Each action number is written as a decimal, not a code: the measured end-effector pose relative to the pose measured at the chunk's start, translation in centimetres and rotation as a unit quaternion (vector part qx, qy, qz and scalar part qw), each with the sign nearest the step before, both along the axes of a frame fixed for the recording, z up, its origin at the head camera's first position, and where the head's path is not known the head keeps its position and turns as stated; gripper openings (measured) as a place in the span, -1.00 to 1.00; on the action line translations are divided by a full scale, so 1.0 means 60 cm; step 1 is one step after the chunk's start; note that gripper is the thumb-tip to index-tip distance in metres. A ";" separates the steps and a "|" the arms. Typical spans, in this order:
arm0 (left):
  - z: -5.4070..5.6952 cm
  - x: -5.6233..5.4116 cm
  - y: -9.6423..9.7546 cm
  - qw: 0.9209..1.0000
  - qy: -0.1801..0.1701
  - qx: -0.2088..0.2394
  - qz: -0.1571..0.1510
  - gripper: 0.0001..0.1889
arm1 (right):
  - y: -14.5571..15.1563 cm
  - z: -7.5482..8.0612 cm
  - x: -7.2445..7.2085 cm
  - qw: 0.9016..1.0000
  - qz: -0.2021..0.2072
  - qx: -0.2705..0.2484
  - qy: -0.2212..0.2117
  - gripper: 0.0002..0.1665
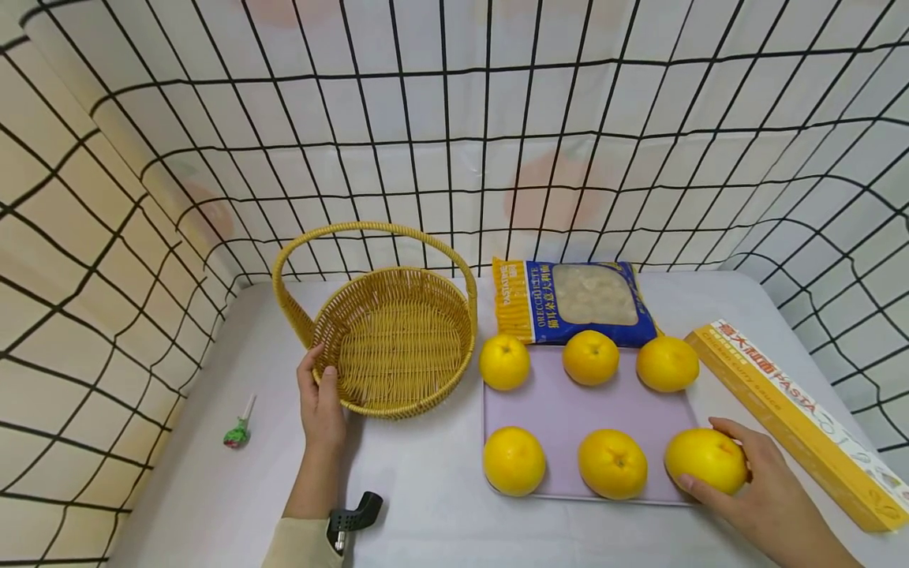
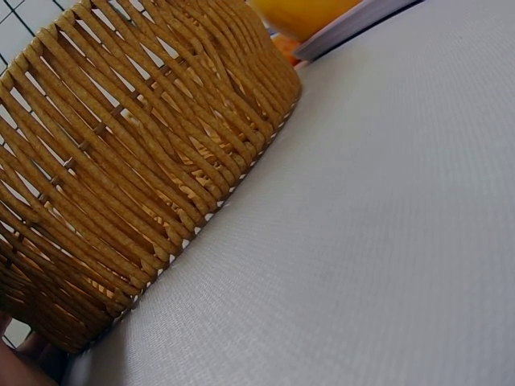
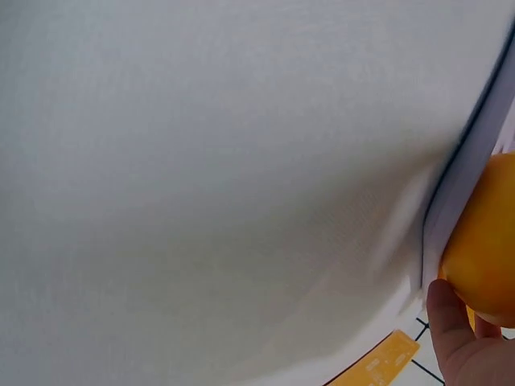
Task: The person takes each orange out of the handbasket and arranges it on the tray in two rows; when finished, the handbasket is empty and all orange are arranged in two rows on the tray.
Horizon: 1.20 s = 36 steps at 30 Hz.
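Note:
My left hand (image 1: 323, 402) grips the near left rim of a round wicker basket (image 1: 398, 359) with a tall arched handle; nothing lies inside it. In the left wrist view the basket's woven side (image 2: 153, 137) fills the upper left, its base on the white cloth. At the near right corner of a lilac tray (image 1: 536, 402), my right hand (image 1: 763, 485) holds a yellow orange (image 1: 706, 460), thumb on the near side and fingers round the far right. The right wrist view shows that orange (image 3: 487, 241) at the tray's rim, with the fingertips against it.
Several more oranges stand in two rows on the tray, one an orange (image 1: 612, 464) beside the held one. Behind lies a blue and yellow pasta bag (image 1: 589, 304). A long pasta box (image 1: 795, 426) lies right, a green lollipop (image 1: 237, 430) left. Black wire mesh (image 1: 486, 142) surrounds the table.

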State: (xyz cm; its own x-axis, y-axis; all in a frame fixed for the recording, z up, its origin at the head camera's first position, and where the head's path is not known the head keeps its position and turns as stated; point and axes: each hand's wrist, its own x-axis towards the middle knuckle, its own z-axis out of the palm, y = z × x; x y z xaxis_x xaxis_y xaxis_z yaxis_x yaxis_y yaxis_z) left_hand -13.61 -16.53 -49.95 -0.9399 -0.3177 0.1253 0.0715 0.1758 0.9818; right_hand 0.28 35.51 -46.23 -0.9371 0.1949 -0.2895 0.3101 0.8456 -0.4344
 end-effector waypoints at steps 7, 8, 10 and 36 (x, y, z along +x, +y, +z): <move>-0.001 -0.001 0.002 1.000 0.000 0.003 -0.003 -0.54 | 0.001 0.003 -0.001 1.000 -0.001 -0.006 -0.003 0.40; -0.002 -0.002 0.003 1.000 0.001 0.004 -0.003 -0.54 | 0.001 0.004 -0.001 1.000 0.000 -0.007 -0.002 0.40; -0.003 -0.003 0.003 1.000 0.004 0.005 -0.004 -0.54 | 0.001 0.006 -0.002 1.000 0.004 -0.010 0.005 0.38; -0.004 -0.006 -0.003 1.000 -0.008 0.019 0.010 -0.54 | 0.007 0.093 -0.071 0.970 0.065 -0.032 0.231 -0.23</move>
State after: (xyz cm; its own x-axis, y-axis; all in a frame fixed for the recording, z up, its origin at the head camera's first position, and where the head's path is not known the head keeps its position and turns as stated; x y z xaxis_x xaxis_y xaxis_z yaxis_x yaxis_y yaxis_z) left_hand -14.00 -16.68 -50.22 -0.9354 -0.3398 0.0981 0.0527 0.1403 0.9887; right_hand -4.01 35.92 -40.63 -0.9851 0.0621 0.1606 -0.0382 0.8307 -0.5555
